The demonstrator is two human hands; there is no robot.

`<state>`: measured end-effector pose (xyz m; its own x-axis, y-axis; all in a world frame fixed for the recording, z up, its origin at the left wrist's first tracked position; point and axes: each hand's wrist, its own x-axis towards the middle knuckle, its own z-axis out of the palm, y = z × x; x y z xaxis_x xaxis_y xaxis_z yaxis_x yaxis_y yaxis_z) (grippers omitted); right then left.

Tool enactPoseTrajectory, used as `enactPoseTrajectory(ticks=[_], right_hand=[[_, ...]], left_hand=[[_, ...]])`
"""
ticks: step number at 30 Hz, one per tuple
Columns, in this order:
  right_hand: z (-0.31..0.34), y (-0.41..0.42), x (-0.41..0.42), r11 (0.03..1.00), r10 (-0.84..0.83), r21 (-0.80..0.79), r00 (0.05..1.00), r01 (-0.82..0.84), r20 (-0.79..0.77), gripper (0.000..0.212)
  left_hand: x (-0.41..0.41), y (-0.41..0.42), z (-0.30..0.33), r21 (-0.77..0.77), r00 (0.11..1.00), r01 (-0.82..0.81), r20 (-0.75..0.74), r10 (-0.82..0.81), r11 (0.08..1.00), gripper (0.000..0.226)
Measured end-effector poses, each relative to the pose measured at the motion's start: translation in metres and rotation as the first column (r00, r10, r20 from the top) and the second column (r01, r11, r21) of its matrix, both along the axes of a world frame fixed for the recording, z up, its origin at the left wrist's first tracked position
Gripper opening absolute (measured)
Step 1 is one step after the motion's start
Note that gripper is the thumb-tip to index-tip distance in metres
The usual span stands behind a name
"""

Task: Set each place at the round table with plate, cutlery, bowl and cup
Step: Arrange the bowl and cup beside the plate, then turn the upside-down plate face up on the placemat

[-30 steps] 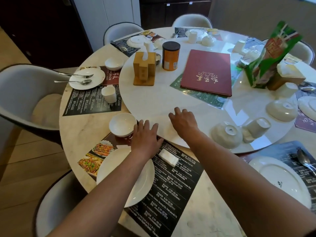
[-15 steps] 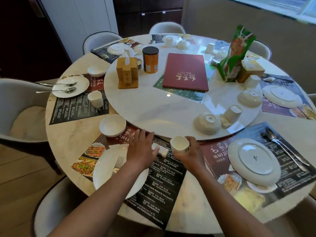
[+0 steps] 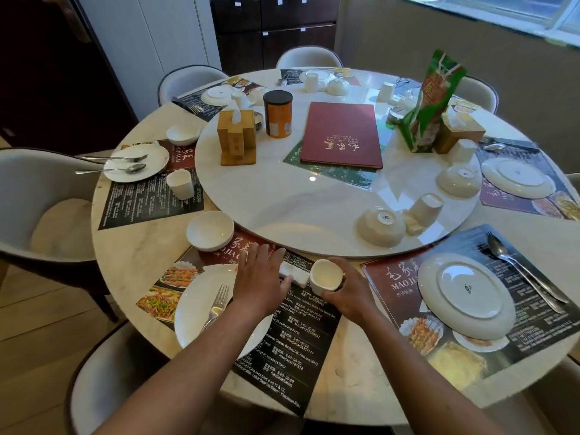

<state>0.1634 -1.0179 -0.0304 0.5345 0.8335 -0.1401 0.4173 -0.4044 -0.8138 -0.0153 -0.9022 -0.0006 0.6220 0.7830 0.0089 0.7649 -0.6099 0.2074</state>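
Compared with half a second earlier, little has changed: the right hand still grips the upright white cup, fingers curled round its side, standing on the near placemat just beside a small white block. The left hand lies flat, fingers straight and spread, between plate with fork and cup

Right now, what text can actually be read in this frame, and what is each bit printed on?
"MAO JIA CAI", upside down in gold, with Chinese characters: red menu folder on the turntable.
"MAO JIA": right placemat, beside the upturned plate.
"JIA C": near placemat, partly covered by the left hand.
Near placemat's white address and phone lines: too small to read reliably.
Green bag and orange tin labels: blurred.
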Motion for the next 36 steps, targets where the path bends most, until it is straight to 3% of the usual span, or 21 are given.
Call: enactPoseTrajectory(ticks=[15, 20, 22, 29, 36], right_hand=[[-0.005, -0.001, 0.002, 0.998, 0.047, -0.051, 0.998, -0.045, 0.035, 0.073], [0.004, -0.001, 0.0, 0.995, 0.064, -0.086, 0.996, -0.058, 0.066, 0.095], [0.012, -0.001, -0.003, 0.994, 0.056, -0.1, 0.991, -0.044, 0.122, 0.097], [0.034, -0.011, -0.009, 0.995, -0.049, -0.051, 0.877, 0.084, 0.479, 0.067], [0.042, -0.048, -0.002, 0.97, -0.17, -0.035, 0.774, 0.24, 0.611, 0.057]], left_hand=[[0.003, 0.0, -0.001, 0.007, 1.0, -0.01, -0.007, 0.01, 1.0, 0.065], [0.002, 0.001, 0.002, 0.004, 1.0, -0.009, -0.006, 0.009, 1.0, 0.067], [0.001, 0.001, 0.006, 0.008, 1.0, -0.006, 0.004, 0.006, 1.0, 0.067], [0.01, -0.008, 0.028, 0.018, 0.994, 0.082, 0.077, -0.083, 0.996, 0.071], [0.032, -0.033, 0.036, 0.031, 0.972, 0.22, 0.077, -0.222, 0.975, 0.073]])
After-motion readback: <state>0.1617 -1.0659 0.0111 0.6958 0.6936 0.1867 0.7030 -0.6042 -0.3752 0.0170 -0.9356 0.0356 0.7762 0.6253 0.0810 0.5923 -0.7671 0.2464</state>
